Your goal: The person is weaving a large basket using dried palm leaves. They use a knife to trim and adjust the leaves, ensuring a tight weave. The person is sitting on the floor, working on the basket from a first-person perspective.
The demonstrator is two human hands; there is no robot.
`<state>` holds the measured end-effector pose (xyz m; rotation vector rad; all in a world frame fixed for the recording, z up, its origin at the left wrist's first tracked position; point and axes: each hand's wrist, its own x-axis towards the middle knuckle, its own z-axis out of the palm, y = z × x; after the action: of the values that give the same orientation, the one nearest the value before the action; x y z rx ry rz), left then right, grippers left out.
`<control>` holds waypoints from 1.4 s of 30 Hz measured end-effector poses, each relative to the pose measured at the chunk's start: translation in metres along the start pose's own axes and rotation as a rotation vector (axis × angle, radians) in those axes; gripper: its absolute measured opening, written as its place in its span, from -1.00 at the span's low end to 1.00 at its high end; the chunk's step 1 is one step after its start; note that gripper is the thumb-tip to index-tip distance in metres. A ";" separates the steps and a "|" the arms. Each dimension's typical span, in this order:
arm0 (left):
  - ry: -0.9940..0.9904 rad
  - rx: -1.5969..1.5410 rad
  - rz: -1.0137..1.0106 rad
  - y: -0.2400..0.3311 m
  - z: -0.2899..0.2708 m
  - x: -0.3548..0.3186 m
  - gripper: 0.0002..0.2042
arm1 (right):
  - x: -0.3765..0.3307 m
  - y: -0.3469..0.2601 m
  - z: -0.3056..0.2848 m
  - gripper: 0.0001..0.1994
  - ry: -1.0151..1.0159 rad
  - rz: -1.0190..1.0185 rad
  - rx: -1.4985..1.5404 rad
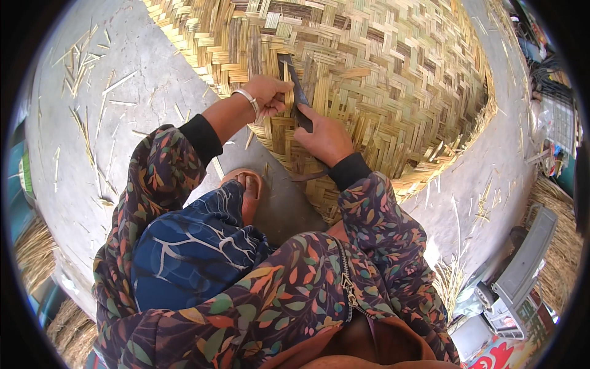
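Observation:
A large woven mat (375, 111) of flat yellow and brown split strips lies in front of me. My left hand (265, 95), with a pale bangle at the wrist, pinches a narrow strip (289, 80) at the mat's left part. Just right of it, my right hand (326, 136) is closed round a dark, flat blade-like tool (297, 86). The tool lies along the weave, its far end close beside the pinched strip. Whether that far end goes under any strips, I cannot tell. My right palm covers the tool's grip.
Loose strip scraps (80, 61) litter the grey concrete floor (147, 37) left of the mat. My sandalled foot (251, 190) is by the mat's near edge. Straw bundles (34, 246) lie at the far left. At lower right stands a grey toy-like vehicle (522, 264).

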<state>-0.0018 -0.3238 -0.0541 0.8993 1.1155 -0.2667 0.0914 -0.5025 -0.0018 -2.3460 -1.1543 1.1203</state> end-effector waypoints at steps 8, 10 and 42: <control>0.159 0.204 0.156 0.019 -0.011 0.016 -0.68 | 0.002 -0.003 0.002 -0.41 -0.021 -0.018 0.036; 0.198 0.347 0.224 0.020 -0.006 0.015 -0.61 | 0.002 -0.001 0.001 -0.41 -0.025 -0.002 0.028; -0.130 0.165 0.287 0.008 0.020 -0.002 -0.68 | -0.113 0.013 -0.108 -0.40 -0.373 -0.019 0.707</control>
<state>0.0157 -0.3339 -0.0456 1.1588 0.8406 -0.1781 0.1380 -0.5900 0.1197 -1.6230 -0.7002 1.6691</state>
